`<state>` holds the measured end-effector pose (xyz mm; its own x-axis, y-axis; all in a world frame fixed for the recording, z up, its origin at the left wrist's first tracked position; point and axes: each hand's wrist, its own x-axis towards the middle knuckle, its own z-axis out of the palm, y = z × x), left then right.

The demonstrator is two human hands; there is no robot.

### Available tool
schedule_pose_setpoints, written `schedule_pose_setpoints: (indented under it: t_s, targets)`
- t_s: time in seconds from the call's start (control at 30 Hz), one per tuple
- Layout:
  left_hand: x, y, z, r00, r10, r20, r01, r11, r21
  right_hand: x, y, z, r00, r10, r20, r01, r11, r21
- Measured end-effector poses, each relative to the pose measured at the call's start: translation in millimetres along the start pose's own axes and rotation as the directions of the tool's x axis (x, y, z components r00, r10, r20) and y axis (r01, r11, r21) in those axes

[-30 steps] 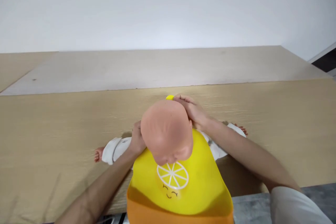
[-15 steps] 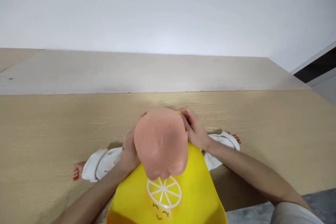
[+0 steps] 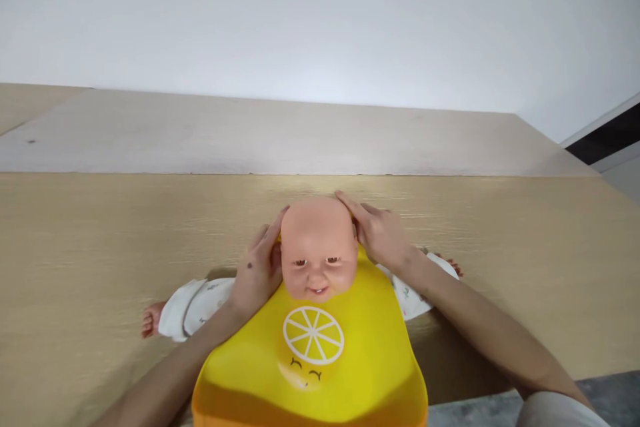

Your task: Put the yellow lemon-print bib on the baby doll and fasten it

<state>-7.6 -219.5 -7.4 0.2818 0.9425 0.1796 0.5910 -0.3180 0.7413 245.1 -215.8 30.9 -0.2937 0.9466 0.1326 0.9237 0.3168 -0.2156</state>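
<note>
A baby doll [image 3: 317, 233] lies on its back at the front of the table, its head towards the far side and its face turned up. Over its chest spreads a yellow bib [image 3: 370, 347] with a white citrus-slice print and a pocket at the lower edge. My left hand [image 3: 260, 267] cups the left side of the doll's head, fingers reaching behind it. On the other side, my right hand [image 3: 377, 230] presses against the head, index finger stretched along its top edge. The bib's neck straps are mostly hidden behind the head and hands.
The doll's white printed sleeves [image 3: 193, 307] stick out to both sides. Beneath lies a light wooden table [image 3: 75, 247], with a paler board [image 3: 300, 137] along its back against a white wall [image 3: 320, 20]. Grey floor [image 3: 615, 393] shows at the lower right.
The doll's head has tipped back from bent forward, so its face shows now. My right hand's fingers have moved from behind the neck up onto the head's side.
</note>
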Motion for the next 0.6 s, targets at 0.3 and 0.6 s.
schedule_pose_setpoints:
  t_s: [0.3, 0.6]
  targets:
    - [11, -2, 5.7, 0.996, -0.075, 0.051, 0.076, 0.997, -0.033, 6, 2, 4, 0.997, 0.066, 0.042, -0.068, 0.996, 0.050]
    - [11, 2, 7.8, 0.985, -0.151, 0.078, 0.147, 0.987, 0.061, 12, 3, 15, 0.995, 0.067, 0.072, -0.072, 0.995, 0.069]
